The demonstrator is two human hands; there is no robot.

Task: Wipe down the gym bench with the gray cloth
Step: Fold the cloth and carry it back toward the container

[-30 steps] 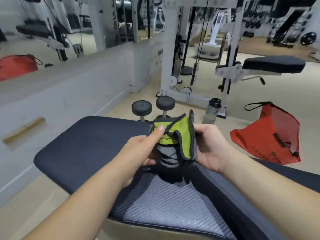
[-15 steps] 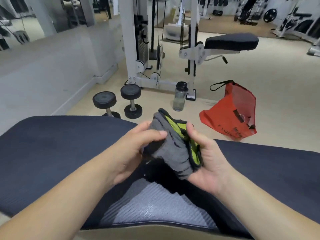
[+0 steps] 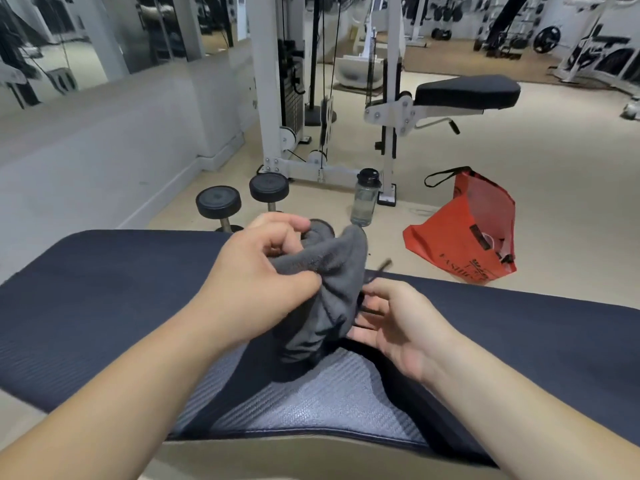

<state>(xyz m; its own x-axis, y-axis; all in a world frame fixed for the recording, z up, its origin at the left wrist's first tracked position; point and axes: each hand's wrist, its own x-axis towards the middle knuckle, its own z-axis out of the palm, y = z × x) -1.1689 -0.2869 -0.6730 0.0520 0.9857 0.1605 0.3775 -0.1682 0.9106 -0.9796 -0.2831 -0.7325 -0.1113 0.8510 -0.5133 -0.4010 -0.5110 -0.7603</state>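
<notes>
Left hand (image 3: 263,282) pinches the bunched gray cloth (image 3: 332,289) above the gym bench (image 3: 104,289); right hand (image 3: 398,323), fingers (image 3: 377,293) spread, sits beside it, likely shaping a wiping pad.

A gym interior. A padded bench (image 3: 104,289) spans the foreground. Black dumbbells (image 3: 218,202) stand on the beige floor (image 3: 554,174) at 11 o'clock, a white cable machine (image 3: 263,81) at 12, weight plates (image 3: 547,38) at 1, wall mirrors (image 3: 86,39) at 10.
</notes>
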